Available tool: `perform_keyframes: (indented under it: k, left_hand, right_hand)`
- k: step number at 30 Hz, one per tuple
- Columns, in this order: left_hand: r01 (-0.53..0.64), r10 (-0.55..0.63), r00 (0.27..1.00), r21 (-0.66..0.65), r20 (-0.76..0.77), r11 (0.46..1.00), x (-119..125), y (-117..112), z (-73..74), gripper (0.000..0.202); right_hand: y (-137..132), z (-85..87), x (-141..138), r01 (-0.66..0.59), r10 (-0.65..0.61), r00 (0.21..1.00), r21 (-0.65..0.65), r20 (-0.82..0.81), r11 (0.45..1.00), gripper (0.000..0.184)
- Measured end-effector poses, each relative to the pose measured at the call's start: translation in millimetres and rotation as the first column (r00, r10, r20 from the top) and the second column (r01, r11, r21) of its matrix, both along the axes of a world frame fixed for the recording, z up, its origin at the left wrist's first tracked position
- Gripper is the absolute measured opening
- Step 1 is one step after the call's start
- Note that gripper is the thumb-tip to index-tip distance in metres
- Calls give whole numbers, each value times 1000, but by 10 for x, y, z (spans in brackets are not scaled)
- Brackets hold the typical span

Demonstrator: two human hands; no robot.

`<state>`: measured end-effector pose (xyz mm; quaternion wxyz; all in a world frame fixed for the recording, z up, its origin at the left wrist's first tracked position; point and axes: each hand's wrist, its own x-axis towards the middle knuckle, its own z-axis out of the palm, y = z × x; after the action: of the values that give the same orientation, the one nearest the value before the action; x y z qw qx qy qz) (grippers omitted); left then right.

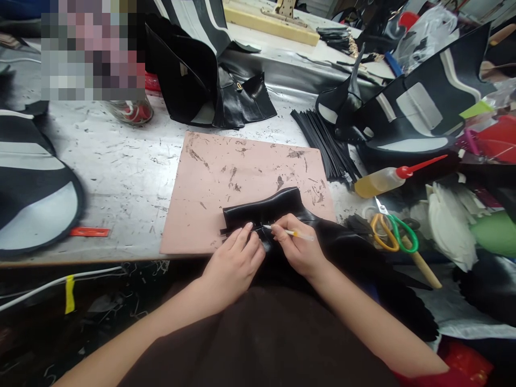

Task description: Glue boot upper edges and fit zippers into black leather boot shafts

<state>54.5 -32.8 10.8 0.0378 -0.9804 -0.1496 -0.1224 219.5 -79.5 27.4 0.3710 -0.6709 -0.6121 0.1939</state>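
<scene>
A black leather piece [264, 210] lies on the near edge of a pink cutting mat [226, 177]. My left hand [236, 263] rests on the piece's near left edge, fingers closed together and pressing it down. My right hand [296, 244] is closed in a pinch on a thin white pen-like tool [288, 232] with a yellow band, its tip touching the leather just beside my left fingertips. The leather continues to the right and off the table edge under my right wrist.
A glue bottle [385, 180] with a red nozzle, scissors [393, 231] with orange and green handles and a bundle of black strips [324, 142] lie right of the mat. Black-and-white leather parts [415, 115] stack at the back right; another panel [32, 188] lies far left.
</scene>
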Motion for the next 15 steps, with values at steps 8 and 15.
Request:
perform_keyframes:
  k: [8, 15]
  left_hand:
    - [4, -4, 1000, -3, 17, 1000, -2, -3, -5, 31]
    - [4, -4, 1000, 10, 21, 1000, 1, 0, -8, 32]
  right_hand:
    - [5, 9, 0, 1, 0, 999, -20, 39, 1000, 20]
    - [9, 5, 4, 11, -10, 999, -20, 36, 1000, 20]
